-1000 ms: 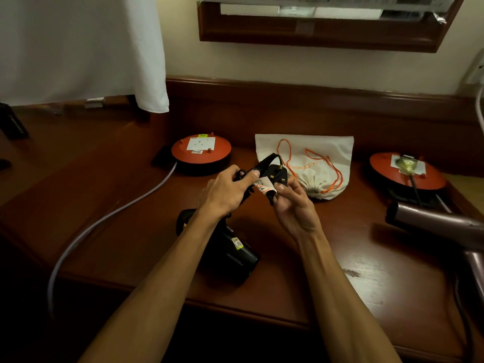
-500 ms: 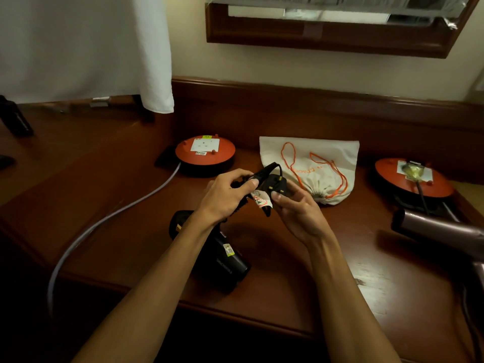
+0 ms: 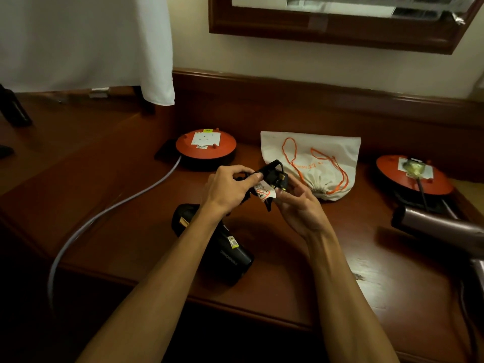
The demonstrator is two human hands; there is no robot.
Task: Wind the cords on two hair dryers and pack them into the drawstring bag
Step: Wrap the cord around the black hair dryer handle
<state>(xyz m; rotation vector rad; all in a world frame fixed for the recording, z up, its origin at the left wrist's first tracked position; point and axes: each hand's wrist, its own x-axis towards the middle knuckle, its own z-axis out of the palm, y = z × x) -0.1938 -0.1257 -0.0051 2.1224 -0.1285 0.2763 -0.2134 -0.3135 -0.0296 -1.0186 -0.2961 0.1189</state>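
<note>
Fingers (image 3: 255, 176) of both hands — pinched round black plug (image 3: 276, 176).

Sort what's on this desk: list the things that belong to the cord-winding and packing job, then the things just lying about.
Job: black hair dryer; its black cord and plug, held in left hand and right hand; mauve hair dryer; white drawstring bag with orange cord.

Lying about: two orange cable reels; grey cable; white cloth.
</note>
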